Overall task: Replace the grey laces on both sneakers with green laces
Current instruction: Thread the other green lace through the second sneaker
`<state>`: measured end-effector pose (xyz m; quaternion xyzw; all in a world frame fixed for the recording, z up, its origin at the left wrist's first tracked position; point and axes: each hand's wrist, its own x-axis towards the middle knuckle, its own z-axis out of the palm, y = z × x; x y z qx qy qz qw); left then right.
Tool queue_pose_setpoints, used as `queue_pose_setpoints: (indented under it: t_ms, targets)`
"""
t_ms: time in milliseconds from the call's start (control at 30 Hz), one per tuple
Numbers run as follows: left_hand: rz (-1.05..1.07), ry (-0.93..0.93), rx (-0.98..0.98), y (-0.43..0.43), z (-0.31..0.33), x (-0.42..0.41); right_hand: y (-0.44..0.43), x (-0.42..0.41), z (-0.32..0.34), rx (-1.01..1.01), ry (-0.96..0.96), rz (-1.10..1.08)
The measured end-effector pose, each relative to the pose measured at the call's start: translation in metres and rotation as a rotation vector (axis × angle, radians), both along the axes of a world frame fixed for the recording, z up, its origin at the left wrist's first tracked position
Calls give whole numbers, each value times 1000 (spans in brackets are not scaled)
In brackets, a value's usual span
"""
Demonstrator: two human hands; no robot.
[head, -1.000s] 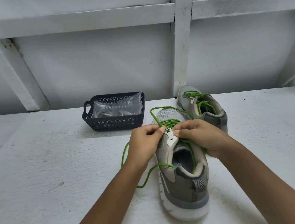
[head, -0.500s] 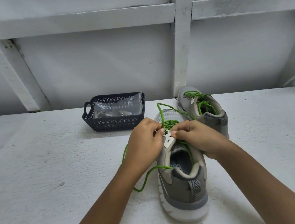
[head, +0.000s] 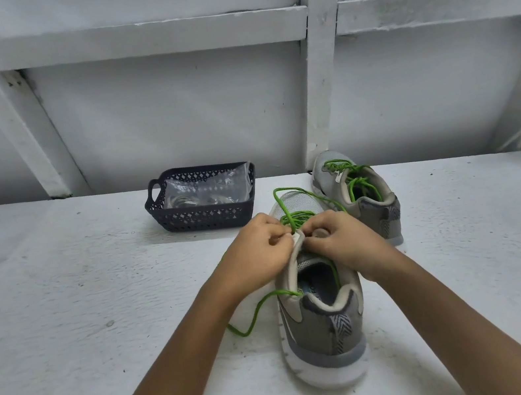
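A grey sneaker [head: 324, 329] stands heel toward me on the white table, partly threaded with a green lace [head: 292, 217]. My left hand [head: 257, 255] grips the sneaker's left eyelet edge by the tongue. My right hand [head: 343, 238] pinches the green lace at the top of the tongue, fingers curled. One loose lace end [head: 255, 316] trails off the sneaker's left side onto the table; a loop arches over the toe. A second grey sneaker [head: 362, 200] with green lace threaded stands behind and to the right, untouched.
A dark plastic basket [head: 201, 216] holding a clear plastic bag with grey laces sits at the back, left of the sneakers. A white panelled wall [head: 175, 115] with battens closes the table's far edge. The white table [head: 64, 319] stretches out left and right.
Both hands have shifted slightly up the tongue and closed in together. The lace loop over the toe has shifted and the loose end on the left has pulled in a little.
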<state>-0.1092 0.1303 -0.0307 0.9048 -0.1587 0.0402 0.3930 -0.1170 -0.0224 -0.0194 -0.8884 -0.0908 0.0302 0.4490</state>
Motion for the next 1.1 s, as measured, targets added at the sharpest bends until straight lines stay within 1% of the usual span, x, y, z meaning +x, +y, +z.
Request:
queue_pose_setpoints:
  t_ms: [67, 133, 200, 300, 400, 467, 533, 567, 667, 700, 833, 867, 900, 967, 1033, 1100]
  targets:
    - [-49, 98, -20, 3, 0, -3, 1, 3, -2, -58, -31, -20]
    - [-67, 104, 55, 0, -3, -7, 3, 5, -4, -107, -44, -41]
    - [13, 50, 39, -7, -7, -13, 5, 7, -4, -156, -64, -51]
    - [173, 5, -66, -18, -13, -22, 6, 3, -2, -192, -136, -78]
    - [255, -1, -121, -21, -16, -24, 3, -5, -1, -215, -265, -111]
    - [279, -8, -162, -20, -16, -25, 1, -11, 1, -197, -366, -105]
    - [289, -28, -207, -20, -18, -27, -2, -15, 3, -112, -416, -124]
    - [302, -34, -235, -20, -19, -28, -4, -16, 5, -8, -380, -142]
    - [352, -27, -306, -20, -21, -29, -8, -21, 14, 472, -124, -139]
    - [361, -23, -313, -20, -22, -29, -9, -23, 16, 568, -76, -123]
    - [370, -18, -318, -20, -23, -30, -15, -29, 24, 734, -80, -26]
    - [367, -15, -316, -20, -24, -31, -17, -30, 28, 745, -63, -23]
    - [366, -12, -313, -19, -24, -31, -21, -31, 32, 700, -32, -32]
    - [369, -7, -316, -19, -24, -31, -31, -34, 40, 474, 68, -34]
    - [365, -1, -321, -19, -24, -31, -39, -36, 47, 251, 203, 38]
    - [344, -2, -326, -19, -24, -32, -44, -39, 54, 78, 247, 115]
